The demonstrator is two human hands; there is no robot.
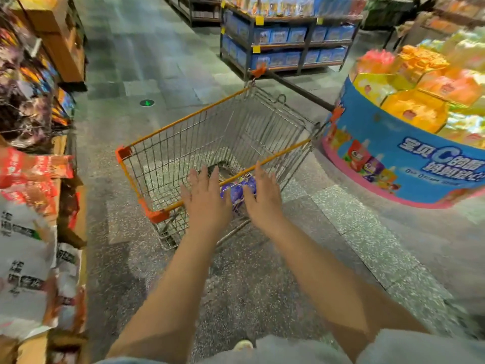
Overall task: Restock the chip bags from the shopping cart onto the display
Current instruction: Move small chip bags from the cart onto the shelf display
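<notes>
Both hands reach forward over the near end of the shopping cart [183, 143], and both are open with the fingers spread and nearly straight. Her or his left hand [206, 199] hovers above the orange rim at the near corner, and the right hand [263, 197] is just beside it, over the right rim. Neither hand grips anything. Between the two hands, low inside the wire basket, lies one purple chip bag [237, 191]; whether the fingers touch it I cannot tell, because the picture is blurred. Beyond the hands, the basket shows only its grid floor. To the left of the left hand stands a display [34, 227] with many red and white bags, some lying loose on the edge. To the right of the right hand is a round blue stand [393, 153] with yellow and orange boxes on top. Farther ahead, past the cart, a dark shelf [286, 46] carries rows of blue boxes. Under everything is a grey speckled floor [249, 285].
</notes>
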